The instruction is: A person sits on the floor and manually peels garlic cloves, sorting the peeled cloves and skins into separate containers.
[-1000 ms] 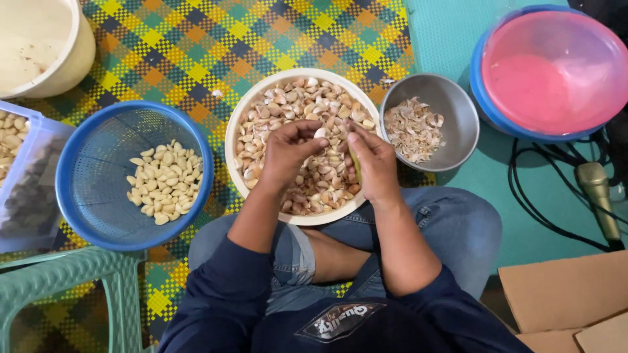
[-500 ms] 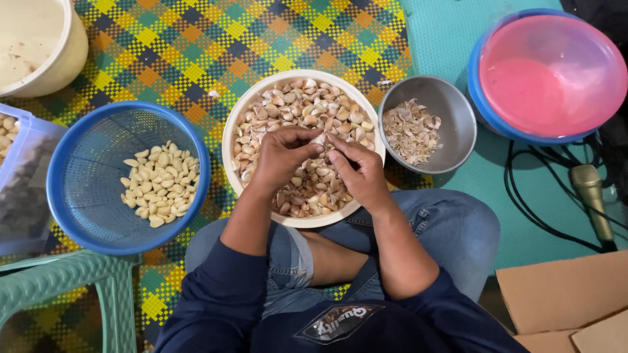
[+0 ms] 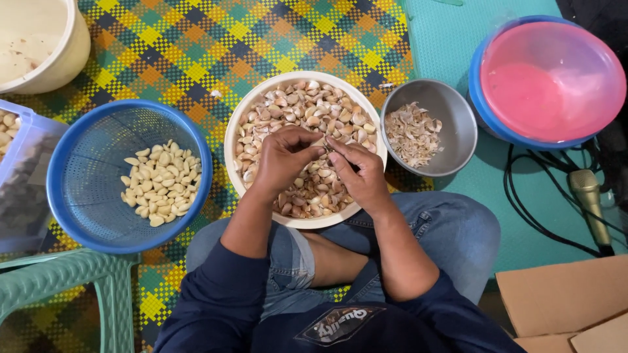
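Observation:
A white bowl (image 3: 233, 134) full of unpeeled garlic cloves rests on my lap. Over its middle my left hand (image 3: 282, 159) and my right hand (image 3: 362, 171) meet, both pinching a single garlic clove (image 3: 322, 143) between the fingertips. To the left stands a blue colander (image 3: 85, 196) holding peeled cloves (image 3: 160, 183). To the right, a steel bowl (image 3: 458, 124) holds papery garlic skins (image 3: 409, 134).
A pink bowl (image 3: 549, 78) nested in a blue basin sits at the far right, with black cables and a microphone (image 3: 589, 202) below it. A cream bucket (image 3: 62, 62) is at top left, a clear container (image 3: 26, 176) at left, a green plastic chair (image 3: 65, 287) at bottom left, cardboard (image 3: 569, 301) at bottom right.
My hands have stayed over the white bowl, with the fingertips shifting slightly on the clove. The view has drifted a little.

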